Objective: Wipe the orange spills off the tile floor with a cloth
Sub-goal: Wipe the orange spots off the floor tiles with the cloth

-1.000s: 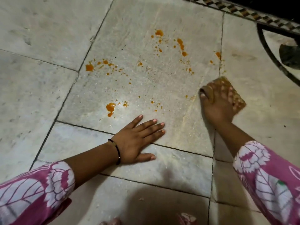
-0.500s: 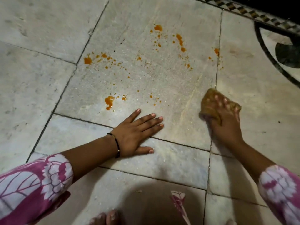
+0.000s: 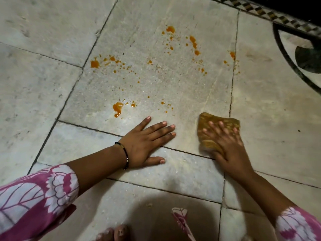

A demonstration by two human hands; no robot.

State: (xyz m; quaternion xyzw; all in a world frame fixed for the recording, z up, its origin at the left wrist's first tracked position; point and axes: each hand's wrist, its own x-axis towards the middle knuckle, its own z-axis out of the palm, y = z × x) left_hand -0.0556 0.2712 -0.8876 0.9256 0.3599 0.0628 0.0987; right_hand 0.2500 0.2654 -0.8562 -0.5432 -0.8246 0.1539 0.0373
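Note:
Orange spills dot a large pale floor tile (image 3: 156, 80): a big blob (image 3: 117, 108) near its lower left, another blob (image 3: 94, 64) at its left edge, and scattered drops (image 3: 192, 42) toward the top right. My right hand (image 3: 227, 145) presses flat with spread fingers on a folded, orange-stained cloth (image 3: 206, 136) at the tile's lower right corner. My left hand (image 3: 147, 141) rests flat on the floor, fingers straight, just below the big blob and to the left of the cloth.
A patterned border strip (image 3: 271, 14) and a dark curved inlay (image 3: 295, 66) run along the top right. My toes (image 3: 112, 233) and a strip of pink patterned fabric (image 3: 182, 218) show at the bottom edge. Grout lines cross the floor.
My right hand has drawn the cloth down and leftward across the tile toward me, and now lies flat on it. My left hand has stayed in place.

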